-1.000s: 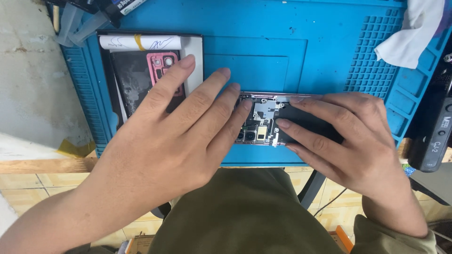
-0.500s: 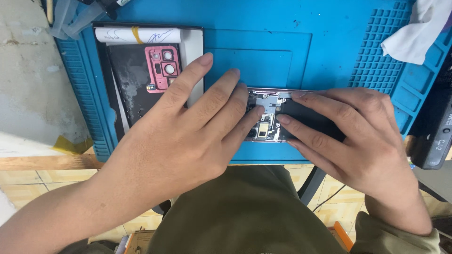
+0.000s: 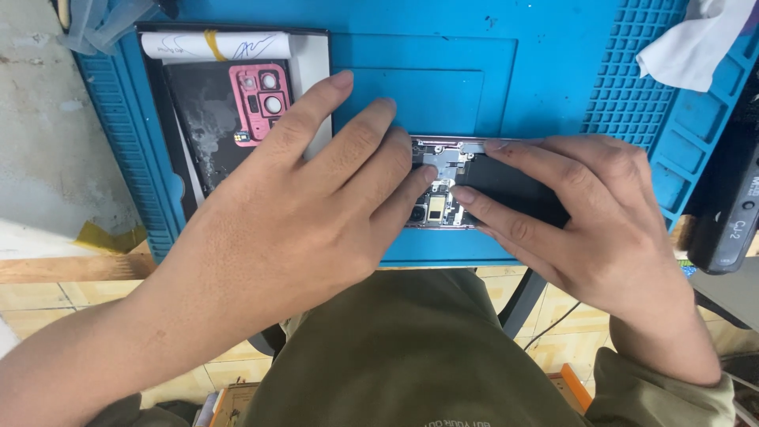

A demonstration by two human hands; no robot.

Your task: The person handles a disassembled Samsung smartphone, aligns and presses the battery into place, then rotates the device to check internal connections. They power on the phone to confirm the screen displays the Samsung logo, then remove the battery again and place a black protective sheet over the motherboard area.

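Note:
An opened smartphone with bare circuit boards and a black battery lies on the blue silicone work mat near its front edge. My left hand rests flat over the phone's left end, fingers spread and fingertips on the metal parts. My right hand presses down on the phone's right half, index and middle fingertips touching the boards. Neither hand holds a tool.
A black back cover with a pink camera frame lies on a tray at the mat's left, beside a rolled white paper with a yellow band. A white cloth sits top right. A black device stands at the right edge.
Both hands stay on the phone. The view has shifted slightly, and my left fingers have crept a little further right over the phone.

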